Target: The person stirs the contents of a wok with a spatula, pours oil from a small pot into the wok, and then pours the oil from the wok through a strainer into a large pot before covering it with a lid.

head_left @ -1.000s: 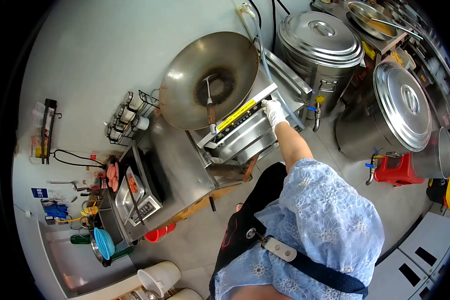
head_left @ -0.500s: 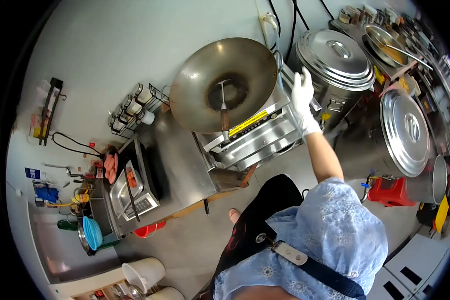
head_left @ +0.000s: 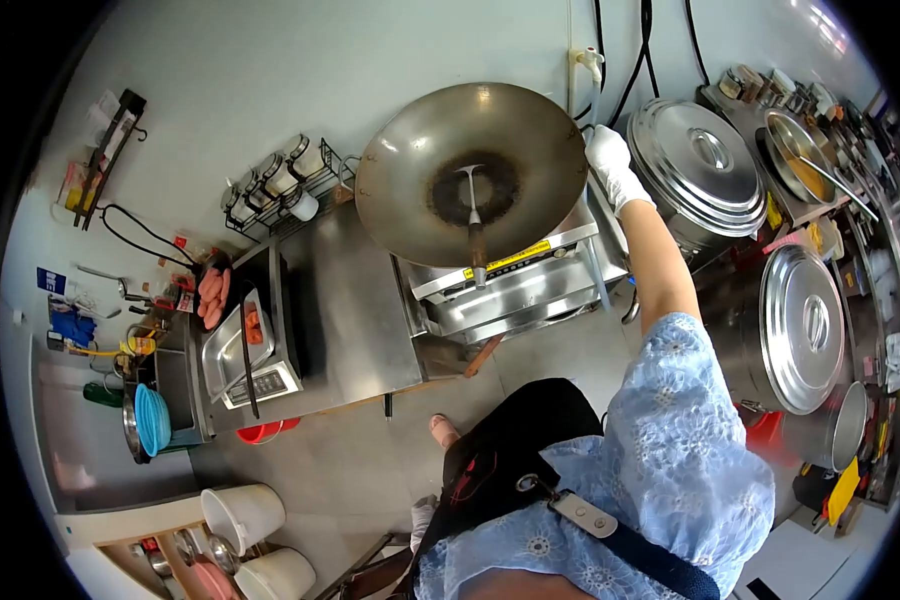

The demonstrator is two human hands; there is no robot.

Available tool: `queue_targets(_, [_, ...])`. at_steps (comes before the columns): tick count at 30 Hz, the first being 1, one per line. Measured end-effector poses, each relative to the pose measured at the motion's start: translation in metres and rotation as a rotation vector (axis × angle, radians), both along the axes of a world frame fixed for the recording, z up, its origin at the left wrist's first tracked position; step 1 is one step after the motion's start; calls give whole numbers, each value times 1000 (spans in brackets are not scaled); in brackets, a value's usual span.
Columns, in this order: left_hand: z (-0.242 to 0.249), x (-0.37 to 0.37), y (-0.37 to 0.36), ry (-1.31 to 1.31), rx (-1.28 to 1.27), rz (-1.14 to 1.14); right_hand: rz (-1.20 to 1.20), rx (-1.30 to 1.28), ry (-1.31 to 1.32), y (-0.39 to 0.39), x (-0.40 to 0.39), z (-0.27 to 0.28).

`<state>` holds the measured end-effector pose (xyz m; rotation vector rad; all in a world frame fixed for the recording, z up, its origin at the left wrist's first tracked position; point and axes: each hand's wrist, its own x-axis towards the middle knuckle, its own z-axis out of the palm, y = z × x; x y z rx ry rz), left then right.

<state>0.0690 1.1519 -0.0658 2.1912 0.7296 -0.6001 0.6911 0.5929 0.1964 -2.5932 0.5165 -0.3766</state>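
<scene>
A large wok (head_left: 395, 190) sits on a steel stove with a yellow label strip (head_left: 510, 260). Inside it rests a spatula (head_left: 475, 215), its blade at the dark bottom and its wooden handle over the near rim. My right hand (head_left: 612, 160), in a white glove, is closed at the wok's right side, round the loop handle there; the fingers are partly hidden. Low in the view, beside the black apron (head_left: 530, 430), a bit of my gloved left hand (head_left: 423, 515) shows. Its fingers cannot be made out.
Lidded steel pots (head_left: 710, 150) stand right of the stove. To the left is a steel counter (head_left: 355, 310), with a jar rack (head_left: 280, 190) behind it and a metal tray (head_left: 240, 350) holding orange pieces. White buckets (head_left: 242, 515) stand lower left.
My right hand has gone from reaching with fingers extended beside the wok to closing at its handle. The view has shifted, and part of my left hand now shows low down.
</scene>
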Motion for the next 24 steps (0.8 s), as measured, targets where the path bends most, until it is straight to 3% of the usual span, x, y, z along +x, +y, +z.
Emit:
queue_targets(1, [-5,-3,4,14,216,-394,10,7,30,-1,4,1])
queue_targets(2, [-5,-6,2,13,214,-384,21,15,60,0,7,2])
queue_targets(4, [0,-18,2,30,449,-662,24,13,52,0,8,2])
queue_targets(5, [5,-24,0,36,446,-649,20,-4,15,-1,10,-3])
queue_targets(7, [7,-35,-7,65,83,-79,3,-45,-38,-2,15,-14])
queue_targets(8, [5,-41,-9,68,73,-64,27,-65,-25,-3,15,-14])
queue_targets(11, [-1,-56,-9,-9,303,-485,1,-96,25,2,13,-9])
queue_targets(12, [1,-58,-13,-12,290,-481,4,-109,25,11,6,-2])
queue_targets(14, [3,-58,-18,-25,340,-584,-8,-380,-316,51,-17,17])
queue_targets(16, [-20,-59,-15,-32,316,-579,248,-390,-340,101,-48,35])
queue_targets(18, [-25,-55,-13,-70,221,-472,487,-205,-27,149,-87,56])
queue_targets(19, [-30,-53,-13,62,-99,128,541,-169,156,168,-99,56])
queue_targets(20, [-26,-47,-8,63,-111,124,592,-133,337,182,-107,57])
queue_targets(22, [-21,-34,-3,-45,-469,475,614,-212,423,202,-116,41])
queue_targets(23, [-24,-28,3,-53,-181,119,602,-104,624,205,-110,44])
queue_targets(24, [-18,-18,4,-56,-191,121,591,-80,665,209,-111,54])
